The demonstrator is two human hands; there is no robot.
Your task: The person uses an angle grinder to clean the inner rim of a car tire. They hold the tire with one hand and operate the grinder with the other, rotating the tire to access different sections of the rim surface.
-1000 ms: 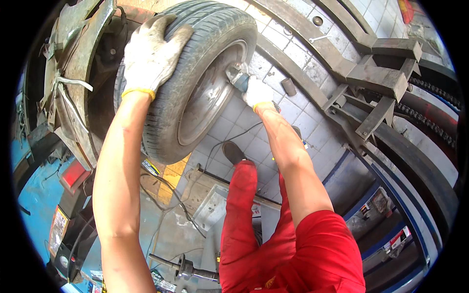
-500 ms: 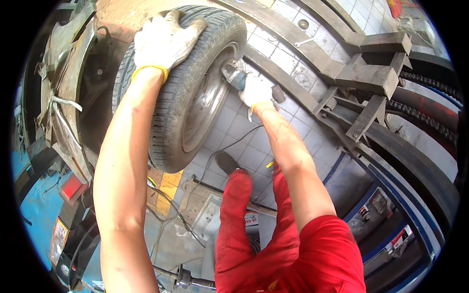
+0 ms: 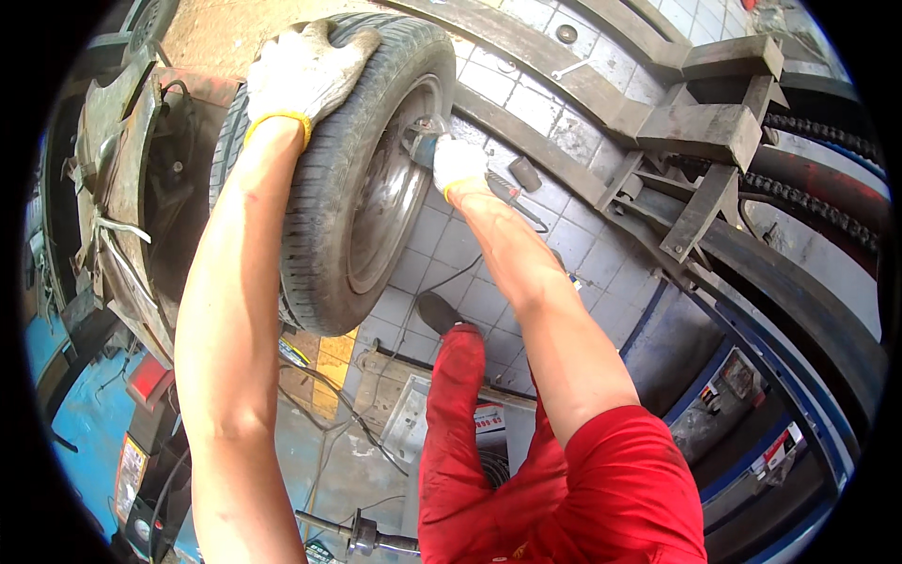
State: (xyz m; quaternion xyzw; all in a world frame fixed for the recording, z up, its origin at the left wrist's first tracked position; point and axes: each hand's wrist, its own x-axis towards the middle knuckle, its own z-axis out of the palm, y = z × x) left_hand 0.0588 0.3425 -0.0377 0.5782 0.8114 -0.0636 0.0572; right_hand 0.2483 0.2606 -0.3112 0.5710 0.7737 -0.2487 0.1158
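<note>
A car wheel stands upright, its black tyre turned tread-side to me and its worn metal rim facing right. My left hand, in a whitish work glove with a yellow cuff, lies on top of the tread with fingers spread. My right hand, gloved too, is closed round an angle grinder with a blue-grey body. The grinder's head is at the upper part of the rim; the glove hides much of its body, and the exact contact cannot be made out.
Steel lift beams with chains run along the right. A wrench and a dark cylinder lie beyond my right hand. At left stands a dented metal panel. Cables cross the floor near my shoe.
My right hand and the grinder have moved left and slightly down along the rim. The left hand stays on the tread; the whole view has shifted a little.
</note>
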